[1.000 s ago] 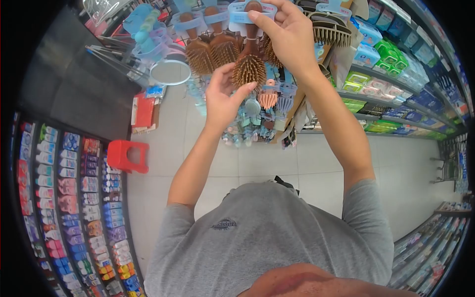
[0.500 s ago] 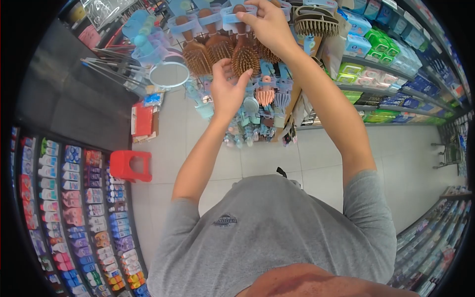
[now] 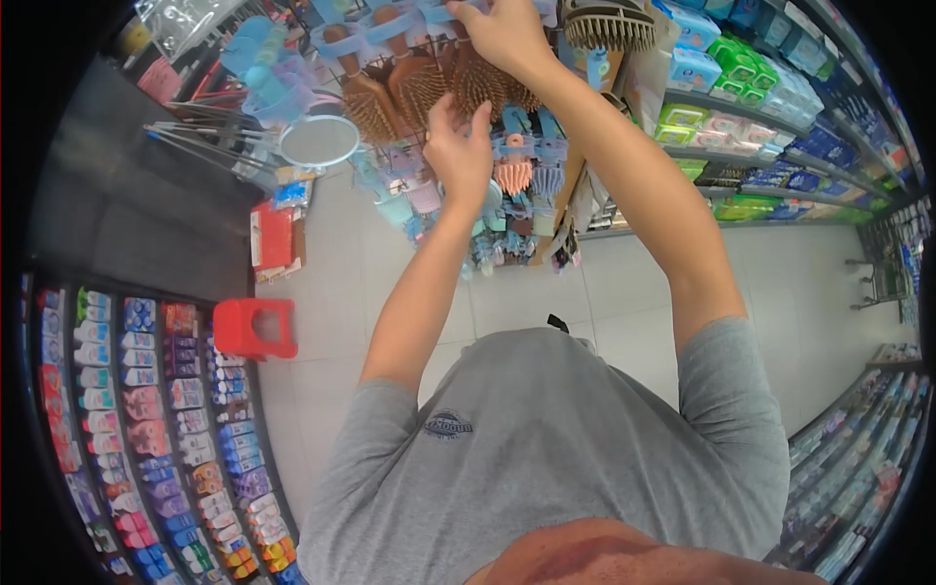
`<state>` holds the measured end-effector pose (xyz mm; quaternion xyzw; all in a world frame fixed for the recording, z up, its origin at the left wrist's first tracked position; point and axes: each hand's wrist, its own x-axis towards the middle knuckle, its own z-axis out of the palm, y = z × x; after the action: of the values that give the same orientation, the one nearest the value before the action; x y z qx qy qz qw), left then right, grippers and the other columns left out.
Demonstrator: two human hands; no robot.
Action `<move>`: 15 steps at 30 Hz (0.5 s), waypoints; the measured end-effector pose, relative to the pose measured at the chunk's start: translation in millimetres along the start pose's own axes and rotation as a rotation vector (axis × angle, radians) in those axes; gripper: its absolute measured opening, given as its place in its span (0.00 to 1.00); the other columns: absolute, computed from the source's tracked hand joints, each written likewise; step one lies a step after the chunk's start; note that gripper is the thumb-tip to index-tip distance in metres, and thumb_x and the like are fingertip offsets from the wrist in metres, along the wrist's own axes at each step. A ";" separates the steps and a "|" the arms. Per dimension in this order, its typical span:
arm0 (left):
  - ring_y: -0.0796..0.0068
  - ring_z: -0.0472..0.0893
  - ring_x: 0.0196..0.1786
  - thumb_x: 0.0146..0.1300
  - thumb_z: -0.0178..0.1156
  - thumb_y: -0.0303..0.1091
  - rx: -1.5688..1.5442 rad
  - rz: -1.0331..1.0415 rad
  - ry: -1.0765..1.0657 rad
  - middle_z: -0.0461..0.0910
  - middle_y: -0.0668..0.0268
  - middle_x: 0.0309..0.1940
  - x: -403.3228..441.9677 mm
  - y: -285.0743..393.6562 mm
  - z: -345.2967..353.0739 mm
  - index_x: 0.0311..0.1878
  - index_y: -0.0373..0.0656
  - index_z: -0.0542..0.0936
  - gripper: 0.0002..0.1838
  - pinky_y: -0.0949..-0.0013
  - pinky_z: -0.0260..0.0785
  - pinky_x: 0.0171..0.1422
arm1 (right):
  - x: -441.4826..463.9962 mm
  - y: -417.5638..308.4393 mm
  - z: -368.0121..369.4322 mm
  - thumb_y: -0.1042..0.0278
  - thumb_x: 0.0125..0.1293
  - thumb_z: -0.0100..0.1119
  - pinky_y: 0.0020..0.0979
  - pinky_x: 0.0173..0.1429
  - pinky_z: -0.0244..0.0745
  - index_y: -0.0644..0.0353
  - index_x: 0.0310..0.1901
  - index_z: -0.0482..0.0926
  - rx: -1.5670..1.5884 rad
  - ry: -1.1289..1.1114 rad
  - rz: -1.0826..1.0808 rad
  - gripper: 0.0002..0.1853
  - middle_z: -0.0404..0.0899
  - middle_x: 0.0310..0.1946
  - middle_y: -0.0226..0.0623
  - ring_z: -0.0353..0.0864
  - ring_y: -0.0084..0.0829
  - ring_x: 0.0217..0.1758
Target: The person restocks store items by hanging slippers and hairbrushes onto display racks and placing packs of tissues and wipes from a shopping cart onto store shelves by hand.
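Observation:
Brown paddle hairbrushes with blue card holders hang in a row at the top of the head view. My right hand [image 3: 507, 41] grips the upper end of one hairbrush [image 3: 476, 80], at its handle and blue card; its fingertips are partly cut off by the top edge. Just below that brush's bristles is my left hand [image 3: 458, 156], thumb and fingers apart around the lower end of the head. Whether it touches the bristles I cannot tell. A neighbouring hairbrush [image 3: 417, 83] hangs to the left. Beneath hangs a pink comb-like brush [image 3: 515, 174].
A round mirror [image 3: 320, 142] sticks out at the left of the rack. A dark vent-like brush [image 3: 610, 29] hangs at right. Shelves of packets [image 3: 726, 127] stand to the right, bottle shelves [image 3: 146, 419] lower left. A red stool [image 3: 255, 328] is on the floor.
My left hand has shifted slightly right and up, under the same brush. My right hand and the rack sit higher and a little further left in view.

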<state>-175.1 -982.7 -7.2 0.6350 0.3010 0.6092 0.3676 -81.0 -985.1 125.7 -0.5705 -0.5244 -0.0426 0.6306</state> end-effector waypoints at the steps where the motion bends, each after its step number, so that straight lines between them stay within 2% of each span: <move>1: 0.68 0.83 0.44 0.56 0.69 0.31 -0.003 -0.010 -0.007 0.80 0.48 0.45 -3.8 -0.9 2.0 0.55 0.26 0.71 0.28 0.69 0.77 0.49 | -0.2 -1.1 -0.4 0.68 0.59 0.60 0.37 0.45 0.74 0.68 0.50 0.73 -0.021 0.017 0.000 0.19 0.80 0.35 0.52 0.81 0.43 0.39; 3: 0.68 0.83 0.43 0.56 0.69 0.31 -0.057 -0.039 0.014 0.80 0.48 0.44 -7.1 -1.9 4.2 0.56 0.26 0.71 0.28 0.69 0.77 0.48 | -5.6 -2.9 -2.0 0.69 0.59 0.59 0.39 0.47 0.74 0.69 0.54 0.71 -0.036 -0.022 0.045 0.22 0.79 0.39 0.56 0.80 0.47 0.41; 5: 0.67 0.82 0.47 0.57 0.67 0.28 -0.056 -0.062 -0.023 0.78 0.45 0.48 -11.9 -5.3 0.6 0.59 0.27 0.68 0.29 0.69 0.76 0.50 | -12.3 4.0 2.9 0.70 0.60 0.57 0.40 0.53 0.72 0.70 0.60 0.66 -0.247 0.143 -0.302 0.26 0.76 0.45 0.59 0.78 0.50 0.47; 6: 0.67 0.81 0.49 0.58 0.65 0.26 -0.143 -0.068 -0.030 0.76 0.44 0.51 -15.4 -11.2 -0.3 0.60 0.27 0.66 0.29 0.69 0.75 0.52 | -17.8 8.9 2.2 0.71 0.60 0.56 0.42 0.60 0.68 0.72 0.64 0.61 -0.179 0.102 -0.291 0.31 0.72 0.52 0.61 0.74 0.54 0.55; 7: 0.67 0.80 0.51 0.58 0.64 0.24 -0.232 -0.074 -0.038 0.75 0.44 0.53 -18.1 -14.1 -1.9 0.62 0.28 0.64 0.30 0.69 0.74 0.54 | -26.1 -30.6 -15.0 0.71 0.60 0.56 0.40 0.65 0.65 0.72 0.64 0.60 -0.100 -0.126 0.083 0.32 0.71 0.54 0.62 0.71 0.55 0.58; 9: 0.68 0.78 0.53 0.59 0.61 0.21 -0.269 -0.091 -0.070 0.73 0.46 0.54 -33.0 -5.1 -16.0 0.64 0.29 0.61 0.31 0.69 0.73 0.56 | -46.6 -11.9 -4.6 0.71 0.55 0.59 0.37 0.63 0.67 0.73 0.64 0.59 -0.301 0.163 -0.362 0.35 0.73 0.53 0.59 0.73 0.51 0.57; 11: 0.66 0.80 0.50 0.60 0.58 0.21 -0.316 -0.110 -0.121 0.76 0.51 0.51 -55.1 -12.2 -29.3 0.60 0.30 0.67 0.24 0.67 0.72 0.57 | -76.5 -13.6 -7.9 0.72 0.59 0.62 0.31 0.51 0.75 0.68 0.56 0.72 -0.507 0.214 -0.424 0.23 0.77 0.52 0.50 0.80 0.39 0.50; 13: 0.69 0.81 0.47 0.59 0.58 0.20 -0.083 -0.089 -0.279 0.78 0.56 0.46 -85.8 -23.8 -53.6 0.55 0.32 0.73 0.19 0.69 0.73 0.53 | -119.0 -11.1 -20.3 0.75 0.53 0.62 0.43 0.56 0.72 0.67 0.58 0.71 -0.308 0.094 -0.414 0.27 0.71 0.55 0.57 0.75 0.52 0.53; 15: 0.72 0.81 0.43 0.58 0.60 0.21 0.035 -0.111 -0.474 0.79 0.57 0.43 -126.3 -66.9 -78.9 0.50 0.35 0.77 0.15 0.71 0.73 0.48 | -177.4 10.4 -33.1 0.75 0.55 0.61 0.41 0.54 0.73 0.65 0.53 0.75 -0.277 -0.024 -0.326 0.21 0.75 0.53 0.49 0.77 0.49 0.51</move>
<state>-259.0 -1042.9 -133.8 0.7488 0.2512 0.4168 0.4499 -133.1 -1103.4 -0.7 -0.5600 -0.6062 -0.2088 0.5247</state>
